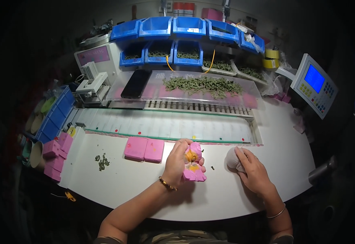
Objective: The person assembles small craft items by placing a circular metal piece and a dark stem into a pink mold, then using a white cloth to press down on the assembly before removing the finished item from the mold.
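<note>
My left hand [174, 166] is closed around a pink rubber mould [194, 175], which is spread apart to show a yellow-orange middle. Its far fingers are partly hidden behind the mould. To the right, my right hand [252, 167] grips a rounded greyish-white cloth pouch [231, 159] resting on the white table. Two more pink mould blocks [135, 149] lie side by side, left of my left hand. A small scatter of dark green pieces [103, 162] sits farther left, and a few crumbs lie near the open mould.
Behind the hands runs a long pale strip [165, 122] with a green edge. Beyond it, a clear shelf [157, 90] carries a black phone [136, 83] and a heap of green pieces [204, 84]. Blue bins [156, 27] stand behind; a control panel [314, 83] juts in at right.
</note>
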{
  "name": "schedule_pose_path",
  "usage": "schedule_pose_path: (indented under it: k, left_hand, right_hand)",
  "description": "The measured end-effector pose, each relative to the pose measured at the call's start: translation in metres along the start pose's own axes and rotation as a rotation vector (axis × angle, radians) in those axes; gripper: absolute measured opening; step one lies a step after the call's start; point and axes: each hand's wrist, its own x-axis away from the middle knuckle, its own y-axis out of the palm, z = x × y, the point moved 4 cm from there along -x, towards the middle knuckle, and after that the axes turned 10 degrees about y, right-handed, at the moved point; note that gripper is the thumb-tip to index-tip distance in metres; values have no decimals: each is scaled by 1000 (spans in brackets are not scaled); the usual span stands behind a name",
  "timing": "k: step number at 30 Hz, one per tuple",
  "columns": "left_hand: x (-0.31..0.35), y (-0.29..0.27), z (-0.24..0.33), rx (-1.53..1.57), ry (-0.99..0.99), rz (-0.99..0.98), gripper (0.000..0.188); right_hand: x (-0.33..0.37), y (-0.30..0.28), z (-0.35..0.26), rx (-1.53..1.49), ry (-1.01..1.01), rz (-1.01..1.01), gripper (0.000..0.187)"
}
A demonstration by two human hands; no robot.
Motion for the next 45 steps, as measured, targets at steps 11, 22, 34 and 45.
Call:
schedule_pose_path:
  k: [11,22,34,45]
  left_hand:
    - [-3,-8,-5,-392,317,-29,20]
    - [12,6,23,-448,540,-9,19]
    - [8,-11,36,-25,126,46,64]
    - [25,-2,15,-213,243,-58,33]
  right_hand:
    - [0,-32,-116,110,-569,178,43]
    - [3,-18,-119,136,-555,244,51]
    - [5,-4,-2,387,-28,38,61]
    - [-28,-2,-70,-211,-225,77,51]
